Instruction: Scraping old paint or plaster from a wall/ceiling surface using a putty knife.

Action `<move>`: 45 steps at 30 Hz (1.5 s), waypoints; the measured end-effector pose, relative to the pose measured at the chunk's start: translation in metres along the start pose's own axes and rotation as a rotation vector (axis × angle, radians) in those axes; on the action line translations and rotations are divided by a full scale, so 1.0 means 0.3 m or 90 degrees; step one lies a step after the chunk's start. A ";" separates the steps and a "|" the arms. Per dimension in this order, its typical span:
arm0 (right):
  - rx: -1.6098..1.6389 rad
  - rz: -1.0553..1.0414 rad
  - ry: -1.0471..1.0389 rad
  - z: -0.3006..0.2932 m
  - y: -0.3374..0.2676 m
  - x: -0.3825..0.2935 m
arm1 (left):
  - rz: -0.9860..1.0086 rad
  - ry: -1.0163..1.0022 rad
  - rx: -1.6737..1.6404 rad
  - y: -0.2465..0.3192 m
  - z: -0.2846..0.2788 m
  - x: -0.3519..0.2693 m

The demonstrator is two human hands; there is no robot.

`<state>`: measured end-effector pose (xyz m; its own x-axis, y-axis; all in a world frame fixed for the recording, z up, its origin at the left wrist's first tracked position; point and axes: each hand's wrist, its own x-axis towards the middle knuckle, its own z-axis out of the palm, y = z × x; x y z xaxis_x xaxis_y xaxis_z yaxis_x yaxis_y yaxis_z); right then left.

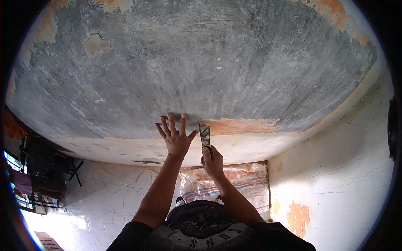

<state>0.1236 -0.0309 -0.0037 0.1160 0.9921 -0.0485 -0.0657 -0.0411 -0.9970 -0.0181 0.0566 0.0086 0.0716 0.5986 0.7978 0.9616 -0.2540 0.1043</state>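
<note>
My left hand (177,136) lies flat against the wall with its fingers spread, at the lower edge of the grey, scraped wall area (194,78). Just right of it, my right hand (213,160) grips the handle of a putty knife (204,133). The knife points up the wall, and its stained blade meets the surface at the left end of an exposed orange patch (243,126). Below the grey coating runs a band of whitish wall (248,144) with dark marks. The grey area has a ragged edge with orange and pale layers around it.
A woven plastic sheet (241,180) with striped bands and orange debris lies at the wall's foot. A pale side wall (329,178) with peeled orange spots stands to the right. Glossy floor tiles (103,194) and dark furniture (47,175) are at left, with a thin cable on the floor.
</note>
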 end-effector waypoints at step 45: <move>0.061 -0.010 -0.019 0.053 -0.028 -0.009 | -0.009 0.005 0.003 -0.013 0.017 -0.020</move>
<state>0.1081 -0.0314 0.0058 0.0876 0.9957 -0.0293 -0.1589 -0.0150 -0.9872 -0.0208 0.0578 0.0004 0.0559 0.5965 0.8007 0.9636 -0.2421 0.1131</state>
